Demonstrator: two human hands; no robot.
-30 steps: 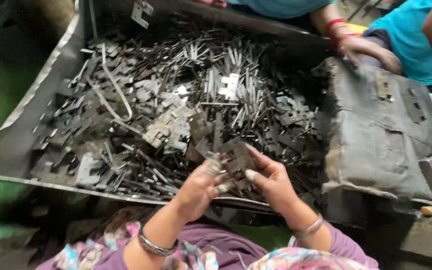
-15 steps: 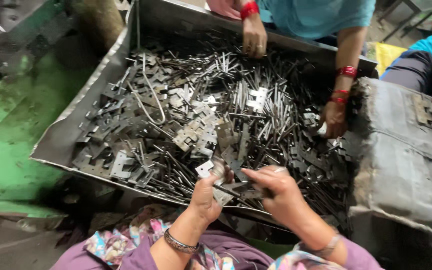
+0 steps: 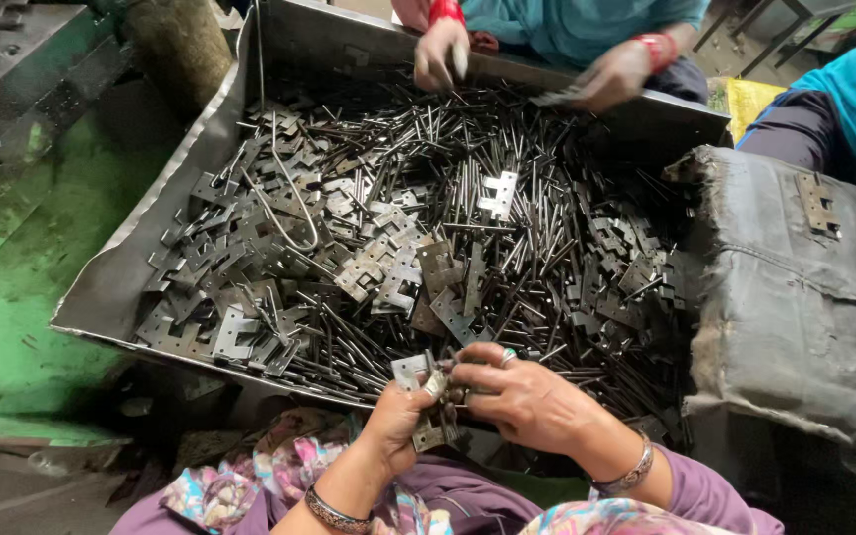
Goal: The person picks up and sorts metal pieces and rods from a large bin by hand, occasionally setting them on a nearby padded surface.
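Note:
My left hand [image 3: 396, 421] and my right hand [image 3: 522, 396] meet at the near edge of a big metal tray [image 3: 116, 287]. Together they grip a small grey hinge plate [image 3: 426, 394], the left from below, the right from the side with a ring on one finger. The tray is heaped with several loose hinge plates [image 3: 374, 263] and thin metal pins [image 3: 537, 198]. Both wrists wear bangles.
Across the tray, another person's two hands [image 3: 443, 50] [image 3: 611, 74] reach in at the far rim. A worn grey bag [image 3: 795, 287] with a hinge on top lies at the right. Green floor [image 3: 12, 327] and a machine part [image 3: 22, 69] sit at the left.
The view has shifted closer and left. My hands stay joined on the hinge plate, now lower in view. The other person's hands have drawn back to the far rim.

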